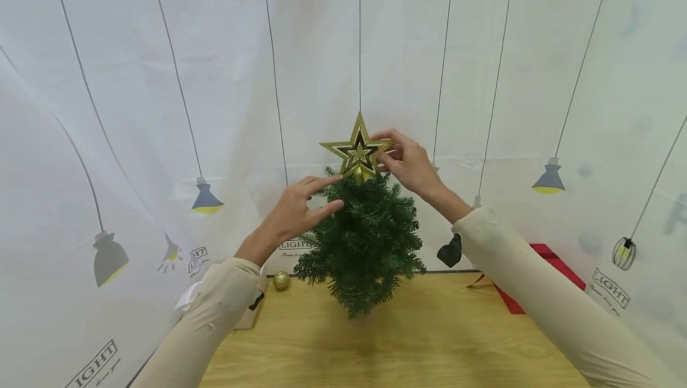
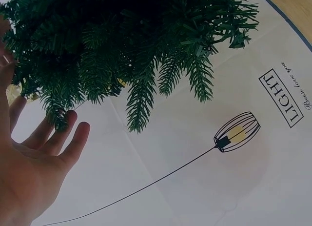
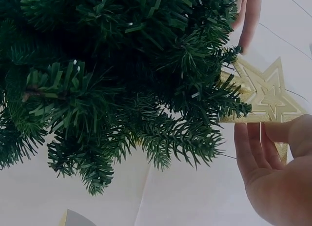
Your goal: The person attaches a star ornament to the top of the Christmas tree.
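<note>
A gold star topper [image 1: 360,151] stands upright at the top of a small green Christmas tree [image 1: 370,239]. My right hand [image 1: 409,160] pinches the star by its right side between thumb and fingers, as the right wrist view also shows with the star [image 3: 269,96] beside the branches. My left hand [image 1: 294,208] is at the tree's upper left, fingers extended, the index fingertip close to the star's lower left point. In the left wrist view the left hand [image 2: 36,167] has its fingers spread beside the branch tips. Branches hide the star's base.
The tree stands on a wooden table [image 1: 429,340]. A gold ball ornament [image 1: 281,281] lies to its left, near a light box [image 1: 248,316]. A red object [image 1: 510,298] is partly behind the right sleeve. A white curtain [image 1: 322,48] printed with lamps hangs close behind.
</note>
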A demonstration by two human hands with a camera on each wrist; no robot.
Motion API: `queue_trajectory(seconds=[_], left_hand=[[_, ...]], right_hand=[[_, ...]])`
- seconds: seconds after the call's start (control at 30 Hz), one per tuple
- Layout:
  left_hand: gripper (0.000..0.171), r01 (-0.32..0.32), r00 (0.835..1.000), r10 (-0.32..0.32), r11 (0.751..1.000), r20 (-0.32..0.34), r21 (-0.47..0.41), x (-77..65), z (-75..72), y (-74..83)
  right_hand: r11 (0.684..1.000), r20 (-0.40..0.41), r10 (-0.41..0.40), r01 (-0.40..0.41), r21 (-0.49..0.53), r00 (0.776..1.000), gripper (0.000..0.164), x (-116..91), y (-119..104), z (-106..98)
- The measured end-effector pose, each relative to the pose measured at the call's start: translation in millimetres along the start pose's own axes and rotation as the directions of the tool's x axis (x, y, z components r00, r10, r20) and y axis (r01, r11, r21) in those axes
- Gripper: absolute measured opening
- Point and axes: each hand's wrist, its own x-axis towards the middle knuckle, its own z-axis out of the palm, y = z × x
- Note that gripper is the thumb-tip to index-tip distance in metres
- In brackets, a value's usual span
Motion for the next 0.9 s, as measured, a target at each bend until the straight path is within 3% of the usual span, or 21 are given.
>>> queue_trajectory(seconds=[0.33,0.9], left_hand=[[0.062,0.002,1.0,-0.002,1.0,0.012,-0.012,2.2,1.7,0.4],[0.065,0.038,0.999,-0.038,0.999,0.013,-0.011,-2.3,-9.9,-4.9]], right_hand=[[0.998,-0.039,-0.025,0.023,-0.052,0.999,0.06,-2.6,6.5,-5.4],[0.997,-0.011,-0.044,0.043,-0.066,0.999,0.064,-16.8,18.2,-26.8]])
